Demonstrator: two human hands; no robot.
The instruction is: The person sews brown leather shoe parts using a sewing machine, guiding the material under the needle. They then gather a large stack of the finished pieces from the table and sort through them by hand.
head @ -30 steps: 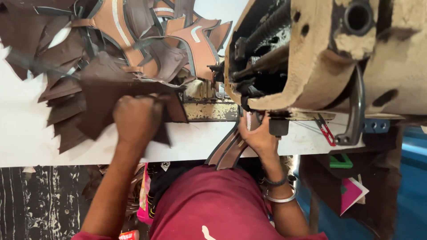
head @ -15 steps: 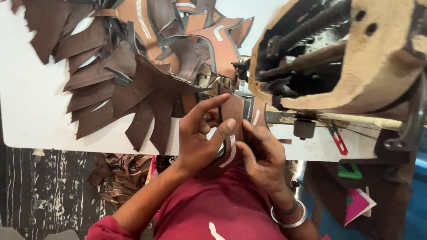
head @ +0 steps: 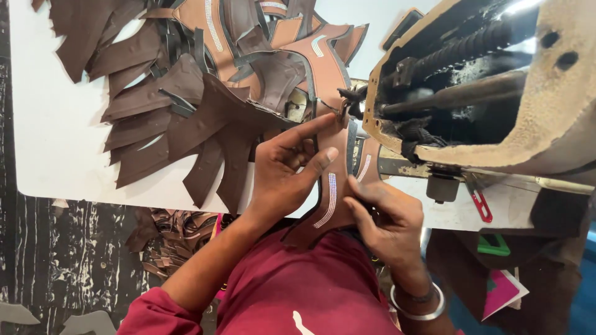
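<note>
I have the brown leather strap piece with a glittering silver stripe [head: 329,201] pinched between my left hand [head: 285,170] and right hand [head: 385,214] at the white surface [head: 56,136] edge, feeding it under the worn sewing machine [head: 484,93]; steady guidance seems needed.

Leather pieces [head: 186,118] left of sewing machine [head: 496,93], seemingly overlapping on table [head: 49,155]

A brown curved leather strap piece [head: 329,205] carries a silver glittering stripe. Dark brown cut leather pieces [head: 174,124] lie fanned on the white flat surface [head: 56,155], beside tan leather pieces [head: 323,62] with pale stripes. The maroon cloth shirt [head: 298,291] is plain; the round metal bangle [head: 417,309] is silver.
</note>
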